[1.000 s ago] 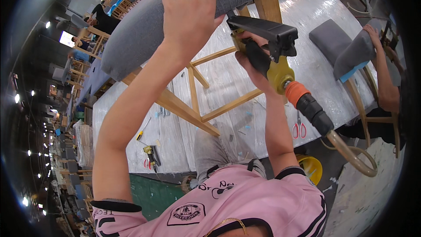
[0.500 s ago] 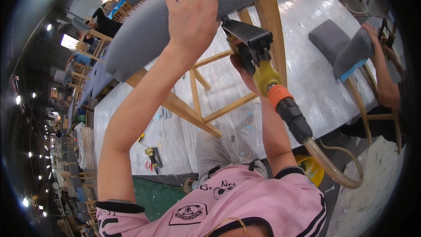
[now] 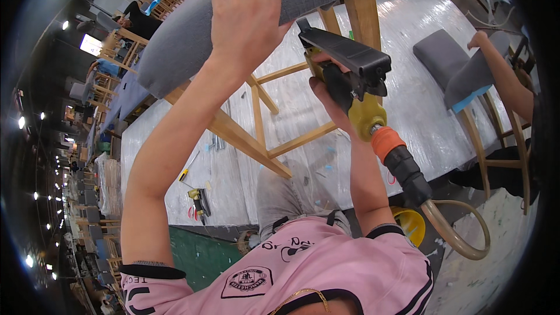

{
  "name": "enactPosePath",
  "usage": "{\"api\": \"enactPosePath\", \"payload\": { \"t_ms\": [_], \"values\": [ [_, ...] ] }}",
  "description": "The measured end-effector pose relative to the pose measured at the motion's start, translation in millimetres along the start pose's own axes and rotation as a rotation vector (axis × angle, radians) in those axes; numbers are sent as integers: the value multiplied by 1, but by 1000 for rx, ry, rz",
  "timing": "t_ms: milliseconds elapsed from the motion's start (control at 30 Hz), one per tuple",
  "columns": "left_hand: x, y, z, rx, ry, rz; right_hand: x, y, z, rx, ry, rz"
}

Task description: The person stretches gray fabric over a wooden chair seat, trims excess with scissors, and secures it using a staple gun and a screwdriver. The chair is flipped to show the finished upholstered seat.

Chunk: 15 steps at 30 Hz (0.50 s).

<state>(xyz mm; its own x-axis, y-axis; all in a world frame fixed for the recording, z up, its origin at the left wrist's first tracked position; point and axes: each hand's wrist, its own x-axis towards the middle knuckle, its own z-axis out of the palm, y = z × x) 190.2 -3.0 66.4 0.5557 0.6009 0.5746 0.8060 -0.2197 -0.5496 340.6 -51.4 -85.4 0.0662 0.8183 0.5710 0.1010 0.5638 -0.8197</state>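
My left hand [image 3: 248, 26] lies open, fingers spread, on the grey fabric upholstery of a wooden chair [image 3: 181, 46]. The chair is tilted, its pale legs and crossbars reaching down toward me. In my right hand [image 3: 330, 98] is a yellow and black pneumatic staple gun [image 3: 344, 52], with my fingers wrapped round its grip. Its nose points up toward the padding's lower edge, with a small gap visible. An orange and black coupling [image 3: 396, 154] joins the gun to a clear brownish air hose [image 3: 452, 238].
Plastic film covers the worktable [image 3: 417, 122]. A yellow-handled screwdriver [image 3: 184, 174] and another yellow and black tool [image 3: 200, 204] lie near its front edge. At right, a co-worker's arm [image 3: 507, 79] reaches over another grey chair [image 3: 442, 52]. A yellow bucket [image 3: 413, 226] stands below the table edge.
The staple gun has shifted slightly right and turned, its nose farther from the padding. My left hand has slid a little left with the view. The co-worker's hand has lifted on the other chair.
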Motion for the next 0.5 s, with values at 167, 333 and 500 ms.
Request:
{"api": "enactPosePath", "payload": {
  "t_ms": [167, 333, 500],
  "values": [
    [1, 3, -2, -17, -4, -13, 3, 8, 7, 31, -10, -19],
    [-10, 3, 14, 10, 70, -24, 6, 2, 15, 95, -29, -4],
    [-7, -5, 2, -132, 33, 50, 6, 11, 18, 146, -10, -4]
  ]
}}
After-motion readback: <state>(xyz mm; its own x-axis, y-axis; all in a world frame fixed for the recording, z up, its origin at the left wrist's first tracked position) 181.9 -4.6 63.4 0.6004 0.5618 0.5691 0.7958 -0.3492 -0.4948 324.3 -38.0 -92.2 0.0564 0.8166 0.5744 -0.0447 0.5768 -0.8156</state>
